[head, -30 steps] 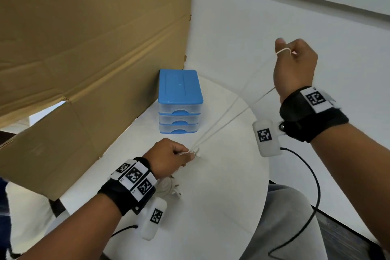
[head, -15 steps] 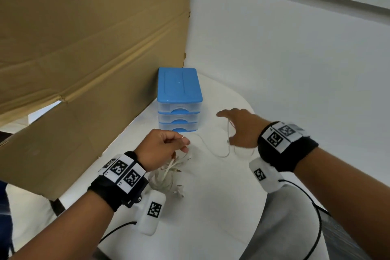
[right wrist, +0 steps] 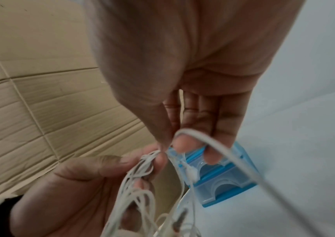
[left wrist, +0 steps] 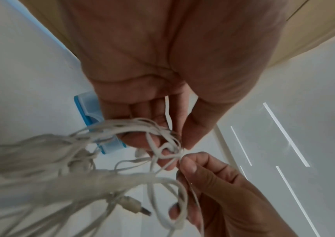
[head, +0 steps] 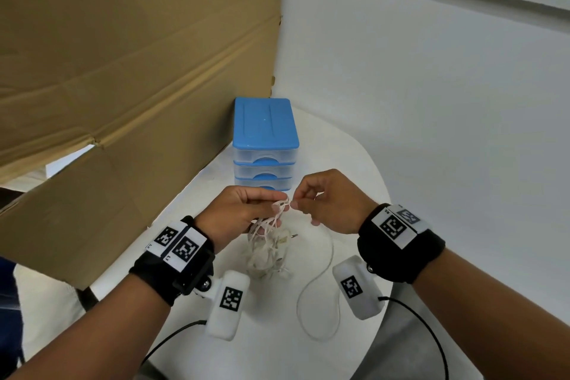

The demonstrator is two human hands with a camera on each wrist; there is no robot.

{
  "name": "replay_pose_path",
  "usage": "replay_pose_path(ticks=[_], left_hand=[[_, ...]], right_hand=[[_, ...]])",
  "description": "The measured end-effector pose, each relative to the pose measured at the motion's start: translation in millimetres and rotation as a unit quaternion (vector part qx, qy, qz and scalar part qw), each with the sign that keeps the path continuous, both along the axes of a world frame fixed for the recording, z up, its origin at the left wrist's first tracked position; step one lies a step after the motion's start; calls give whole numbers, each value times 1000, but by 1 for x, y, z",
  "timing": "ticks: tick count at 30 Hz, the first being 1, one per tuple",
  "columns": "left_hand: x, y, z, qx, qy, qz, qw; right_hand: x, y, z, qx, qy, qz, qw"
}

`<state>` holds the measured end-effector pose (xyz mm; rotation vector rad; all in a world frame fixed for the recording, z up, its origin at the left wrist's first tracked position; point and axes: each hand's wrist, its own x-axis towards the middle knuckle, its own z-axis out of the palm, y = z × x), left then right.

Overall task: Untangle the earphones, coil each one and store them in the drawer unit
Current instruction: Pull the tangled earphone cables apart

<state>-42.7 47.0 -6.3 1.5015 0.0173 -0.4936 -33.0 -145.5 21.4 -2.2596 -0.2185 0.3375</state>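
A tangle of white earphone cords (head: 267,244) hangs from my left hand (head: 246,213), which grips the top of the bundle (left wrist: 142,133) above the round white table (head: 277,333). My right hand (head: 327,200) pinches one strand at the knot (left wrist: 179,156) between thumb and forefinger, right beside the left fingertips. One loose cord (head: 320,293) trails from the right hand in a loop over the table. A jack plug (left wrist: 134,206) dangles from the bundle. The blue-topped drawer unit (head: 264,145) stands just behind the hands with all three drawers closed.
A big cardboard sheet (head: 123,71) walls off the left side behind the drawer unit. White wall panels (head: 431,102) stand to the right. The table's front right edge (head: 385,311) curves near my grey trouser leg (head: 410,358).
My right hand, raised high and pulling strands taut a second ago, came down to the table and now meets the left hand at the knot. The left hand has lifted the bundle.
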Motion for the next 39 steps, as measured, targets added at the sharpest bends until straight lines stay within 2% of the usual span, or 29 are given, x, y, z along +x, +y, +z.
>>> replay_pose_path(ticks=[8, 18, 24, 27, 31, 34, 39], left_hand=[[-1, -1, 6, -31, 20, -12, 999], [-3, -4, 2, -18, -14, -24, 999], [-2, -3, -2, 12, -7, -32, 999], [-2, -4, -2, 10, -6, -22, 1000], [-3, -4, 0, -14, 0, -13, 1000], [-4, -4, 1, -11, -1, 2, 1000], [-4, -6, 2, 26, 0, 43, 999]], right_hand=[[-12, -4, -3, 35, -82, -25, 996], [-15, 0, -2, -97, -153, 14, 983], [-4, -10, 7, -66, -197, -65, 976], [-2, -12, 7, -39, -179, -66, 981], [-11, -7, -1, -34, -127, -21, 991], [-14, -5, -4, -30, -123, -30, 992], [-13, -8, 7, -81, -134, -51, 986]])
